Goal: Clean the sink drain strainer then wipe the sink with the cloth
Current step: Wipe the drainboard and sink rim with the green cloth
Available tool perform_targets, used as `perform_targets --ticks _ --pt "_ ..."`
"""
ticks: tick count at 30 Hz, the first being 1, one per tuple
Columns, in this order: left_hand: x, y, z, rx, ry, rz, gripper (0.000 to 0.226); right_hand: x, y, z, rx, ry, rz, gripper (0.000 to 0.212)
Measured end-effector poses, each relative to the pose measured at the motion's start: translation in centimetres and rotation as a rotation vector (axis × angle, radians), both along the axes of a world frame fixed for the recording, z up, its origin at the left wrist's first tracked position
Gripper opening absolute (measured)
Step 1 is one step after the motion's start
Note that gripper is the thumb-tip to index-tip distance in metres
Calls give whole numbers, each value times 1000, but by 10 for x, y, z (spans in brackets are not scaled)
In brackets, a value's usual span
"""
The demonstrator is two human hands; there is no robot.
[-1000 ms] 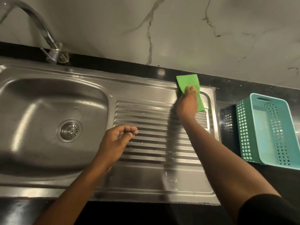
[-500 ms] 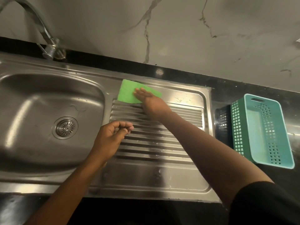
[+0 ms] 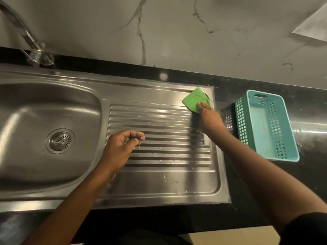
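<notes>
A steel sink (image 3: 53,184) with a ribbed drainboard (image 3: 159,181) fills the left and middle. The round metal drain strainer (image 3: 60,140) sits in the basin floor. My right hand (image 3: 208,117) presses a green cloth (image 3: 194,99) flat on the drainboard's far right corner, fingers on the cloth's near edge. My left hand (image 3: 122,147) hovers over the ribs near the basin, fingers curled loosely with nothing visible in them.
A teal perforated plastic basket (image 3: 267,126) stands on the black counter (image 3: 247,82) right of the sink. The tap (image 3: 33,50) rises at the back left. A marble-patterned wall runs behind. A pale board edge (image 3: 230,236) shows at the bottom.
My right hand swept the green cloth from the far right corner to the drainboard's far left and back to the right corner. The left hand stayed in place.
</notes>
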State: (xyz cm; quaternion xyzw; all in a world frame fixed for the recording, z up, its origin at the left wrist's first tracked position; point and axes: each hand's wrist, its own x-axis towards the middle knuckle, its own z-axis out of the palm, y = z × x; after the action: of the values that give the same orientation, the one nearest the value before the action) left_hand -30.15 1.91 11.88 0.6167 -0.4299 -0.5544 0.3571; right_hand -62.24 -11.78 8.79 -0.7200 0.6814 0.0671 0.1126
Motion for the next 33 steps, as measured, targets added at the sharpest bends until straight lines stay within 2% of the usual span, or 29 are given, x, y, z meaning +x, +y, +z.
perform_targets --ticks 3,10,14,15,21,25,30,32,33 --pt "-5 0 2 -3 -1 -11 28 2 39 -1 -18 -37 -41 56" --pt "-20 0 6 -10 0 -65 28 -1 116 -10 -34 -99 -80 61" --pt "-23 1 9 -24 -17 -87 29 -5 111 -16 -121 -164 -103 31" --pt "-23 2 10 -28 -20 -86 29 -5 105 -19 -152 -161 -117 29" --pt "-6 13 5 -1 -3 -27 28 51 91 -33 -240 -186 -292 43" --pt "10 17 2 6 -10 48 27 122 86 -28 -184 -282 -142 46" --pt "34 18 -6 12 -27 206 26 221 82 -26 -20 -443 199 64" --pt "41 20 -5 12 -41 261 24 235 81 -21 11 -473 277 73" --pt "43 20 -4 9 -40 281 24 232 80 -21 2 -480 321 69"
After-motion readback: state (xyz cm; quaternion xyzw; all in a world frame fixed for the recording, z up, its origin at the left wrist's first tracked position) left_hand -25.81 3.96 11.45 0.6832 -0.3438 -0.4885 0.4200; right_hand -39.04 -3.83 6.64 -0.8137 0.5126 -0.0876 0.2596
